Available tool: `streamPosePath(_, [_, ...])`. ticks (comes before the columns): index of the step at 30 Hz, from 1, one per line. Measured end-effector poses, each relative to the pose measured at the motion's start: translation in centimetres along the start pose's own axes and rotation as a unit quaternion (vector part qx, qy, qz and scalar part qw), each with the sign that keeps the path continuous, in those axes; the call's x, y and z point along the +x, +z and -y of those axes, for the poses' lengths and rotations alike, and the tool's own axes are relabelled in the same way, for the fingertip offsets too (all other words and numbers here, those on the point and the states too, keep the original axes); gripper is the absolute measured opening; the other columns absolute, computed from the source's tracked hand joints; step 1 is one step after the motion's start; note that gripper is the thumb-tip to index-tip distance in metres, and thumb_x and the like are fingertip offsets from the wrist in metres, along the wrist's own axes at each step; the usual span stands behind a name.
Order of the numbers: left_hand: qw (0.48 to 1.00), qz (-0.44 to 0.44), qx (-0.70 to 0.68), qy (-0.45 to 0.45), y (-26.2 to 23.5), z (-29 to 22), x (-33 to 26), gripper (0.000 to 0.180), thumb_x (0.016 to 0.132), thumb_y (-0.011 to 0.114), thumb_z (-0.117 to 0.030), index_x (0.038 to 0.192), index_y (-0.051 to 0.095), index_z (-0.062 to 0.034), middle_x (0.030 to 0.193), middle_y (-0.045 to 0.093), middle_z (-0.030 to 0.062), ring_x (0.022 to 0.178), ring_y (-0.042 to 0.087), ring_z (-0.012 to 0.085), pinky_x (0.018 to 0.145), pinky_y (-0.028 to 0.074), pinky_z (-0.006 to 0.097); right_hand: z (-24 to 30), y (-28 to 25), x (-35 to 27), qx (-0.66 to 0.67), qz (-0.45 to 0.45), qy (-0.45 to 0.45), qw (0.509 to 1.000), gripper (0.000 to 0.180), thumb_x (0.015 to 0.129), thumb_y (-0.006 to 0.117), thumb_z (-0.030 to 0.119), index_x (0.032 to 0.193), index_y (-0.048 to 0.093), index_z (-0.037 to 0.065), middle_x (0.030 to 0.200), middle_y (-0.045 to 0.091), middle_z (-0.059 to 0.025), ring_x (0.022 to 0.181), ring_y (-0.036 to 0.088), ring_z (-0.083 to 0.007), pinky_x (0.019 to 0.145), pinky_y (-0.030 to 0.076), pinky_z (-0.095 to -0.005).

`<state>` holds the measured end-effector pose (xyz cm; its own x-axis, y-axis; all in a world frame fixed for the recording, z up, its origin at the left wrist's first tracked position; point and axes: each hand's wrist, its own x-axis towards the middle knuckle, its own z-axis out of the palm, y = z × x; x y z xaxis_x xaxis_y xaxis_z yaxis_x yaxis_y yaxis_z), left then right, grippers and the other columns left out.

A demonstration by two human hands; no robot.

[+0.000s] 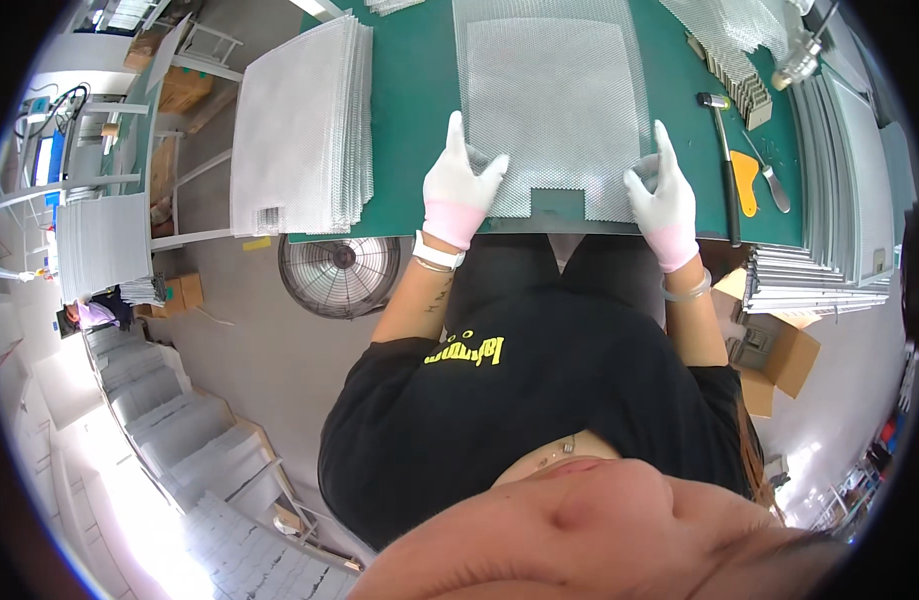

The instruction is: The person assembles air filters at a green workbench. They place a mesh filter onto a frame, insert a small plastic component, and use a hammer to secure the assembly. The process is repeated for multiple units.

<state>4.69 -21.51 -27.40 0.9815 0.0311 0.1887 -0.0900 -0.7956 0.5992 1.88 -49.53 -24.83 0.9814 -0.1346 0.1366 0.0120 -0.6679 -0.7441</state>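
Note:
A silvery mesh sheet with a rectangular notch in its near edge lies in front of me, over a larger mesh piece whose borders show around it. My left hand, in a white glove with a pink cuff, holds its near left side, thumb on top and index finger stretched out along the edge. On the near right side, my right hand grips it the same way, in a matching glove. The other fingers seem to be beneath the mesh and show only dimly through it.
A stack of mesh sheets stands left on the green table. To the right lie a hammer, a yellow scraper and a screwdriver. Framed panels stack beyond them. A floor fan is below the table's near edge.

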Motion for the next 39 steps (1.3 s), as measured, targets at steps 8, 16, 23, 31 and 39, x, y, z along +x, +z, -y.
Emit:
streamPosePath(8, [0.998,0.048,0.035,-0.03,0.9,0.0,0.6,0.091,0.081,0.081,-0.036,0.15,0.038,0.0051,0.092,0.069,0.01,0.08,0.068,0.026,0.074,0.055,0.036,-1.6,1.1,0.0,-0.026,0.022,0.027,0.999,0.073,0.085,0.073,0.017,0.151,0.044,0.005,0.096,0.067,-0.0127,0.077,0.065,-0.0265,0.075,0.055,-0.036])
streamPosePath(16, [0.998,0.035,0.051,-0.013,1.3,1.0,0.2,0.09,0.08,0.081,-0.037,0.149,0.04,0.0042,0.096,0.069,0.0111,0.086,0.068,0.0272,0.077,0.054,0.036,-2.0,1.6,-0.2,-0.076,0.008,-0.034,0.996,0.064,0.086,0.071,0.017,0.146,0.05,0.009,0.109,0.068,-0.0144,0.093,0.068,-0.0308,0.083,0.055,-0.037])
streamPosePath(23, [0.995,0.054,0.075,-0.038,1.4,0.9,0.5,0.092,0.079,0.082,-0.04,0.149,0.041,0.0035,0.1,0.069,0.0127,0.092,0.068,0.0285,0.081,0.054,0.038,-1.9,1.5,-0.1,-0.09,0.023,-0.033,0.995,0.059,0.087,0.071,0.018,0.143,0.053,0.011,0.109,0.066,-0.0133,0.094,0.067,-0.0312,0.083,0.055,-0.0388])
streamPosePath(31, [0.991,0.056,0.11,-0.054,-0.1,-1.4,1.3,0.091,0.078,0.081,-0.039,0.15,0.042,-0.0013,0.133,0.058,0.0232,0.124,0.055,0.0375,0.103,0.045,0.045,-1.7,-0.1,1.5,-0.181,0.106,-0.011,0.978,0.052,0.086,0.072,0.026,0.135,0.06,0.012,0.103,0.065,-0.0156,0.093,0.066,-0.0348,0.083,0.055,-0.0418])
streamPosePath(39, [0.957,0.152,0.203,0.143,0.1,0.9,4.3,0.062,0.082,0.075,-0.041,0.137,0.062,-0.0146,0.156,0.037,0.0201,0.144,0.029,0.048,0.121,0.014,0.061,-6.8,-9.1,15.8,-0.436,-0.145,-0.194,0.867,0.049,0.083,0.073,0.023,0.13,0.064,0.013,0.114,0.066,-0.0156,0.105,0.064,-0.0354,0.093,0.052,-0.0418])
